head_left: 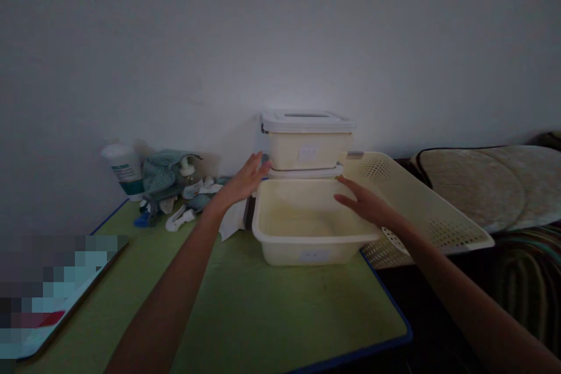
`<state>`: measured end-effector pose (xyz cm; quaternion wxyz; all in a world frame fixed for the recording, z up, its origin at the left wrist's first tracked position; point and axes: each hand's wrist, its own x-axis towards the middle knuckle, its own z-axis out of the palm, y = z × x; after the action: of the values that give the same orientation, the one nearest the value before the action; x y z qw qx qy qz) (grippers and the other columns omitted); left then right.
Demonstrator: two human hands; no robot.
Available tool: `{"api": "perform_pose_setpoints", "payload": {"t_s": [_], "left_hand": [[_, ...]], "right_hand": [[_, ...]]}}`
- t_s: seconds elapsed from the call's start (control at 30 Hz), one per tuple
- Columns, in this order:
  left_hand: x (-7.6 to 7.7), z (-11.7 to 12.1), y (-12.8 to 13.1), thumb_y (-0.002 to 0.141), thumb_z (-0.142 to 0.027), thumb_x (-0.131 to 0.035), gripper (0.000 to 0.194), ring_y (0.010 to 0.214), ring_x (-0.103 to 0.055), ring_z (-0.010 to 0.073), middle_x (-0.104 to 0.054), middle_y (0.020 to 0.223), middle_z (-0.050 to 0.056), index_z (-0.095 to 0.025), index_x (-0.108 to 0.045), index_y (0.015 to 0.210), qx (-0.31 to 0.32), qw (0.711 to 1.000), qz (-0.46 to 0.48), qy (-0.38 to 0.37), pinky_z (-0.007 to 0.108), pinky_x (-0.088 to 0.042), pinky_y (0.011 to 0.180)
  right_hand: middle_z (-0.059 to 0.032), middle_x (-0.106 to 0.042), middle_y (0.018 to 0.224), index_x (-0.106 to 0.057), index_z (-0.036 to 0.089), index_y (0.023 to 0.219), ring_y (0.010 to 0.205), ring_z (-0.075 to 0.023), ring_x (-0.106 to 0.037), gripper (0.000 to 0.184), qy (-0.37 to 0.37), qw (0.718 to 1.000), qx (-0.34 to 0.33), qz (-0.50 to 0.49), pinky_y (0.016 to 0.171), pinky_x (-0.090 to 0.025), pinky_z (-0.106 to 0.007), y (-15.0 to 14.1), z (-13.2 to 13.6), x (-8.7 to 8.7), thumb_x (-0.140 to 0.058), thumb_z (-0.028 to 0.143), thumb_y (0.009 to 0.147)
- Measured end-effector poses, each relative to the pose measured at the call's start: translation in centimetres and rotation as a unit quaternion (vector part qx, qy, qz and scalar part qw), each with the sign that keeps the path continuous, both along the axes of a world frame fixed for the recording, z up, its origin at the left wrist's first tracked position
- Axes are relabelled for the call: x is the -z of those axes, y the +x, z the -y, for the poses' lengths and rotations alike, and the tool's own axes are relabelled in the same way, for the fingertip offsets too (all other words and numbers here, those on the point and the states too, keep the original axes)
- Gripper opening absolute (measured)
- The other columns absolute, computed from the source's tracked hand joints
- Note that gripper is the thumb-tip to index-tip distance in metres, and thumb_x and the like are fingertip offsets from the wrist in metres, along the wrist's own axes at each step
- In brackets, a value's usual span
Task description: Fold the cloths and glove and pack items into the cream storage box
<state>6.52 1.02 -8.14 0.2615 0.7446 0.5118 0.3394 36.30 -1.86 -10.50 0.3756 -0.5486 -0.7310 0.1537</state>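
Both my hands reach forward over the table, one at each side of a cream plastic storage bin (313, 250) with no lid on it. My left hand (248, 178) is near the bin's back left corner, fingers stretched out and holding nothing. Above the bin's right side, my right hand (362, 201) has its fingers apart, also with nothing in it. Behind the open bin stands a smaller cream storage box (311, 152) with a white handled lid (309, 123). Another white lid (307, 173) lies beneath that box. Whether either hand touches plastic, I cannot tell.
A large cream perforated basket (412, 198) stands at the right, beside a beige cushion (477, 181). On the left of the green table (245, 315) are a white-and-green bottle (125, 169), a pump bottle (189, 178), a teal mesh bag (162, 172) and a blurred flat panel (70, 304).
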Motion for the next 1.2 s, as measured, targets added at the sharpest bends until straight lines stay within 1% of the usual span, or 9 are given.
{"api": "perform_pose_setpoints", "payload": {"t_s": [0.13,0.23,0.37,0.8,0.9,0.97,1.07,1.13,1.2], "left_hand": [[3.0,1.2,0.9,0.084,-0.055,-0.037,0.073,0.140,-0.016,0.0242,-0.024,0.149,0.018,-0.006,-0.031,0.138,0.057,0.994,-0.094,-0.005,0.039,-0.016,0.113],[4.0,1.3,1.1,0.085,-0.053,-0.033,0.069,0.139,-0.020,0.0244,-0.026,0.148,0.018,-0.007,-0.032,0.137,0.066,0.991,-0.109,0.040,0.037,-0.021,0.112],[3.9,1.8,0.8,0.086,-0.051,-0.033,0.065,0.137,-0.026,0.0263,-0.030,0.146,0.020,-0.008,-0.034,0.135,0.053,0.989,-0.126,0.056,0.041,-0.024,0.110],[3.2,6.3,-0.9,0.086,-0.048,-0.037,0.069,0.137,-0.025,0.0278,-0.029,0.146,0.021,-0.003,-0.028,0.138,0.031,0.983,-0.179,0.031,0.042,-0.024,0.110],[3.5,6.4,-1.0,0.085,-0.053,-0.036,0.069,0.138,-0.025,0.0256,-0.030,0.147,0.017,-0.008,-0.033,0.137,0.029,0.992,-0.122,0.021,0.041,-0.020,0.112],[3.8,6.3,-1.2,0.084,-0.058,-0.034,0.069,0.139,-0.020,0.0237,-0.027,0.149,0.013,-0.013,-0.034,0.137,0.007,0.999,-0.038,0.011,0.040,-0.015,0.114],[5.1,6.0,-2.2,0.082,-0.064,-0.033,0.077,0.141,-0.011,0.0227,-0.015,0.153,0.010,-0.018,-0.024,0.142,-0.016,0.993,0.115,0.016,0.041,-0.011,0.115],[6.6,5.9,-3.3,0.080,-0.070,-0.030,0.083,0.141,-0.014,0.0230,-0.009,0.154,0.008,-0.022,-0.012,0.146,0.018,0.978,0.207,0.000,0.043,-0.018,0.113],[8.4,5.8,-4.5,0.075,-0.078,-0.021,0.088,0.138,-0.025,0.0251,-0.012,0.154,0.005,-0.029,-0.005,0.146,0.074,0.956,0.279,-0.058,0.046,-0.031,0.107]], "right_hand": [[-0.0151,-0.049,0.135,-0.051,0.019,0.124,0.127,-0.0331,-0.042,0.056,0.007,0.995,0.017,0.095,0.105,-0.029,-0.057,-0.3,0.7,1.2,-0.055,0.048,0.076],[-0.0137,-0.049,0.135,-0.047,0.021,0.129,0.126,-0.0320,-0.042,0.056,0.013,0.994,0.008,0.110,0.103,-0.033,-0.057,-0.4,0.9,1.0,-0.052,0.048,0.080],[-0.0120,-0.048,0.136,-0.045,0.024,0.130,0.127,-0.0314,-0.042,0.054,0.028,0.994,0.004,0.104,0.103,-0.032,-0.057,-0.7,1.5,0.7,-0.051,0.047,0.081],[-0.0120,-0.048,0.136,-0.049,0.022,0.128,0.126,-0.0334,-0.043,0.056,0.021,0.993,0.002,0.113,0.105,-0.032,-0.055,-2.6,5.4,0.8,-0.054,0.047,0.079],[-0.0097,-0.056,0.127,-0.055,0.027,0.120,0.119,-0.0337,-0.050,0.048,0.024,0.997,0.024,0.064,0.102,-0.036,-0.057,-2.7,5.8,0.9,-0.056,0.049,0.077],[-0.0092,-0.059,0.123,-0.057,0.028,0.116,0.115,-0.0332,-0.053,0.045,0.033,0.998,0.059,-0.007,0.099,-0.038,-0.057,-2.6,6.1,1.0,-0.053,0.053,0.078],[-0.0067,-0.052,0.132,-0.054,0.030,0.119,0.121,-0.0302,-0.049,0.044,0.085,0.981,0.110,-0.139,0.099,-0.040,-0.053,-2.3,7.0,1.5,-0.047,0.055,0.083],[-0.0035,-0.044,0.140,-0.048,0.034,0.125,0.125,-0.0275,-0.045,0.044,0.107,0.962,0.128,-0.216,0.100,-0.041,-0.048,-2.1,7.9,2.5,-0.039,0.055,0.087],[-0.0031,-0.040,0.143,-0.041,0.035,0.131,0.127,-0.0263,-0.043,0.049,0.090,0.949,0.134,-0.270,0.100,-0.043,-0.045,-1.9,8.7,4.0,-0.028,0.056,0.089]]}}
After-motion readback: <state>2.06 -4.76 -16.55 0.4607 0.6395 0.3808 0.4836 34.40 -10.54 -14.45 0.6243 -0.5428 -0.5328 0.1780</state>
